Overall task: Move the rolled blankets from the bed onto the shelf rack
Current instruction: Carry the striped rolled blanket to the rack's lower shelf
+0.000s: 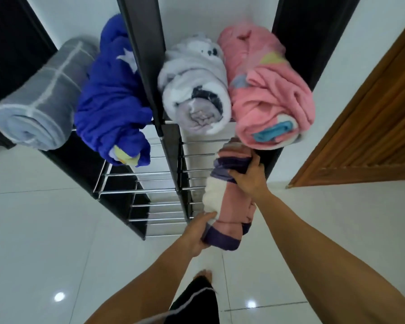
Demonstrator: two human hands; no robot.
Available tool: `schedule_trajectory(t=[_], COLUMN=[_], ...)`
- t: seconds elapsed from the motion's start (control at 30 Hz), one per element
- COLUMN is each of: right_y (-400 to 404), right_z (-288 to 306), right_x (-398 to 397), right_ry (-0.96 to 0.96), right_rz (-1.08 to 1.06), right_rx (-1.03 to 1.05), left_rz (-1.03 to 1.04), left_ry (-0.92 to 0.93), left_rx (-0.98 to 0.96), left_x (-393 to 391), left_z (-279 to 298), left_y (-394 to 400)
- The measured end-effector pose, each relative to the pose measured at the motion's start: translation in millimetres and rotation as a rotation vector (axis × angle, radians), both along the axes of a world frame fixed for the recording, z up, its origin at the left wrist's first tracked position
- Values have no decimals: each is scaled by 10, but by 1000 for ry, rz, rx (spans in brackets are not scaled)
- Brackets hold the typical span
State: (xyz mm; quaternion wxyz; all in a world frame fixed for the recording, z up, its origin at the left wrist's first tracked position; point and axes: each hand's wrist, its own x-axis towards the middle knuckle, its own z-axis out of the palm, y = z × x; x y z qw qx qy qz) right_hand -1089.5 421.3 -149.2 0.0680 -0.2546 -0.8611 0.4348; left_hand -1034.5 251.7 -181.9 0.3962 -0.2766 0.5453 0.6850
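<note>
Four rolled blankets lie on the top of the shelf rack: grey, blue, white, pink. A fifth, the striped blanket, hangs just below the right end. The left hand grips its near end. The right hand grips its middle.

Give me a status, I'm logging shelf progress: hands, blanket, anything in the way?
Both hands on the striped roll: left hand at near end, right hand on top. Roll at a lower tier, right bay. Pink roll overhangs directly above.
</note>
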Motion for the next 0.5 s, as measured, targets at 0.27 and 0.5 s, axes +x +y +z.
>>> schedule_trajectory(t=[0.27, 0.5], right_y=[21, 35], right_z=[-367, -504], right_x=[-391, -201], right_ry=[-302, -323], right_rz=[188, -116], right_rx=[42, -246], left_rz=[-84, -124], left_ry=[100, 45], left_rx=[30, 25], left_x=[-445, -420], left_z=[-331, -388], left_y=[165, 187])
